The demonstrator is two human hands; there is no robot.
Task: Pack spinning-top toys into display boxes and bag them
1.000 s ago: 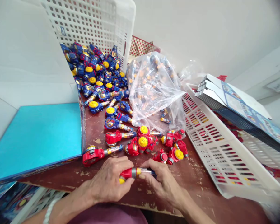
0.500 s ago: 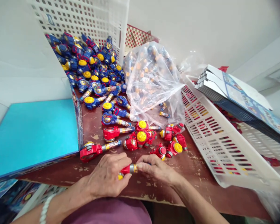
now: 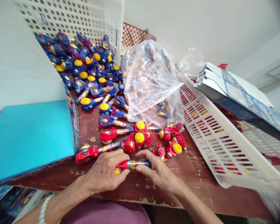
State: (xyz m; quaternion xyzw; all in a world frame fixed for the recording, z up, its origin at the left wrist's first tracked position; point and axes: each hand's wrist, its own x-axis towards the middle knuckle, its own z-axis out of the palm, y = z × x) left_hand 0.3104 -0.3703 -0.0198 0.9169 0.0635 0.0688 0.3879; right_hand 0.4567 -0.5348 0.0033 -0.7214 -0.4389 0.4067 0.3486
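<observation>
Over the table's front part, my left hand point(image 3: 109, 169) is closed around a red toy piece point(image 3: 123, 165) with a grey collar and a yellow part below. A printed clear tube point(image 3: 140, 164) sticks out of that collar to the right. My right hand point(image 3: 157, 169) curls loosely about the tube's far end, thumb low and fingers above; the palm side hides the tip. Just behind my hands lie red toys with tubes, such as this one point(image 3: 87, 154), and several red toys without visible tubes, one with a yellow disc point(image 3: 174, 149).
Blue toys point(image 3: 84, 67) spill from a white basket point(image 3: 72, 18) at the back left. A clear plastic bag point(image 3: 151, 84) of tubes stands mid-table. On the right is another white basket point(image 3: 207, 137) with folded boxes point(image 3: 242, 96) on it. A turquoise-lined box point(image 3: 35, 133) sits left.
My right hand has slid right along the tube and its fingers have loosened, so more of the tube shows. The left hand keeps hold of the red toy. The view has shifted slightly.
</observation>
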